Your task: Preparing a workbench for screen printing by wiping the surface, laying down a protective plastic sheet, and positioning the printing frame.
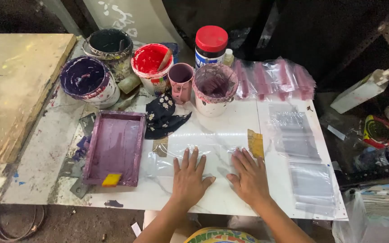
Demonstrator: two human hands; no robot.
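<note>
Okay, we press our left hand (189, 176) and right hand (249, 175) flat, fingers spread, gripping nothing, on a clear plastic bag (203, 155) lying on the white board (221, 198). Left sits a purple screen frame (115, 147); beyond, paint cans (88, 80) and pink mug (181, 81).

Both hands (219, 177) flat on clear plastic sheet (203, 155)
</note>
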